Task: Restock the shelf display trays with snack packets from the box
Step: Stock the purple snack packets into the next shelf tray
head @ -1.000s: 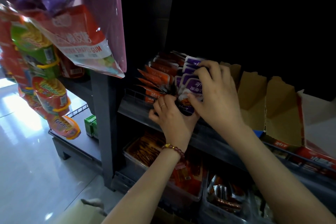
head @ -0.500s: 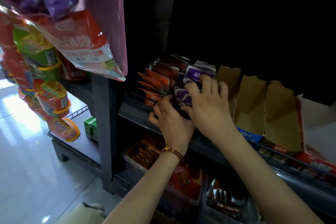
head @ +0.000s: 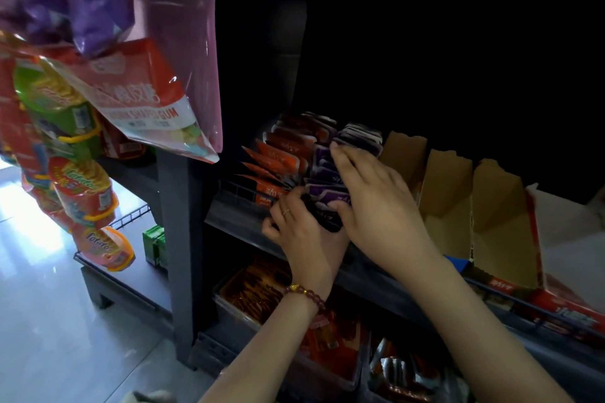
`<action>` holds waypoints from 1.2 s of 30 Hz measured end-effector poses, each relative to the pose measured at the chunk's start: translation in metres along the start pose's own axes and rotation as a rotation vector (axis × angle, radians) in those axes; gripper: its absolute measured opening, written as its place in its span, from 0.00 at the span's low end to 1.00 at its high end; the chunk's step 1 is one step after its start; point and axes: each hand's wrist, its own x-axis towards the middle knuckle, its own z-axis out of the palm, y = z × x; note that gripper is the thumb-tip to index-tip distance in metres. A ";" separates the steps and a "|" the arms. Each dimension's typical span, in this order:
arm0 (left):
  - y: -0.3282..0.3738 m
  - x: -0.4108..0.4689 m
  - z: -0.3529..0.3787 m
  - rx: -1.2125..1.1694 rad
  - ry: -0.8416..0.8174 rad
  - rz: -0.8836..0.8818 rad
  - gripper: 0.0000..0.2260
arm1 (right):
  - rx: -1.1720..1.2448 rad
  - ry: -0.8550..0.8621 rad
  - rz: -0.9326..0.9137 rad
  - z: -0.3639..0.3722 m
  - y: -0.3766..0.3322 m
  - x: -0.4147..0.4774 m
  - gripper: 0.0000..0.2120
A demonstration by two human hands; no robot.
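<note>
On the dark shelf (head: 235, 222), left of the cardboard trays (head: 445, 193), we see the purple packets (head: 327, 188) in a row beside orange packets (head: 278, 154) — our right hand (head: 376, 203) clasps them, fingers over, thumb in front; our left hand (head: 304, 235) curls at the row's front — its hold we cannot tell.

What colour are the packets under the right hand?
The packets are purple, clearest in the head view.
</note>
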 end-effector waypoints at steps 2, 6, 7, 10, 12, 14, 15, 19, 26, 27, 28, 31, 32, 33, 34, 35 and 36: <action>0.001 0.000 0.000 -0.008 0.006 -0.005 0.22 | 0.044 -0.056 0.001 -0.002 0.002 -0.001 0.36; 0.001 0.001 -0.001 -0.020 -0.014 -0.011 0.21 | 0.109 -0.156 0.015 -0.007 0.007 0.001 0.36; 0.000 0.000 -0.002 -0.011 -0.029 -0.004 0.21 | 0.120 -0.188 0.018 -0.008 0.007 0.003 0.36; -0.003 0.000 -0.002 0.026 -0.076 -0.016 0.26 | 0.187 -0.318 0.047 -0.015 0.006 0.008 0.37; -0.003 -0.001 -0.003 0.026 -0.094 -0.020 0.28 | 0.404 -0.333 0.092 -0.020 0.009 0.008 0.35; -0.002 0.000 -0.004 0.020 -0.083 0.003 0.30 | 0.678 -0.134 0.152 -0.022 0.014 0.010 0.25; -0.003 0.000 -0.003 0.021 -0.076 0.008 0.32 | 0.726 -0.008 0.174 -0.021 0.020 0.009 0.20; -0.004 0.001 0.000 0.047 -0.048 0.016 0.33 | 0.651 -0.051 0.216 -0.016 0.039 0.003 0.24; -0.006 -0.002 0.004 0.107 -0.043 0.038 0.35 | 0.853 0.062 0.197 0.002 0.044 0.000 0.19; -0.006 -0.002 0.004 0.112 -0.049 0.046 0.36 | 0.857 0.073 0.200 0.003 0.044 0.001 0.18; -0.006 -0.002 0.004 0.118 -0.054 0.052 0.36 | 0.855 0.092 0.197 0.003 0.043 0.002 0.18; -0.007 -0.001 0.005 0.135 -0.063 0.060 0.38 | 0.833 0.162 0.174 0.004 0.038 0.005 0.16; -0.008 -0.001 0.005 0.138 -0.061 0.061 0.38 | 0.825 0.172 0.173 0.004 0.038 0.005 0.15; -0.008 -0.001 0.005 0.137 -0.058 0.061 0.38 | 0.817 0.174 0.180 0.005 0.038 0.005 0.13; -0.008 -0.001 0.005 0.133 -0.054 0.062 0.38 | 0.804 0.171 0.189 0.005 0.038 0.005 0.12; -0.008 0.000 0.005 0.127 -0.051 0.062 0.38 | 0.779 0.168 0.195 0.005 0.038 0.005 0.11; -0.008 0.000 0.005 0.121 -0.052 0.059 0.38 | 0.746 0.166 0.201 0.007 0.037 0.004 0.11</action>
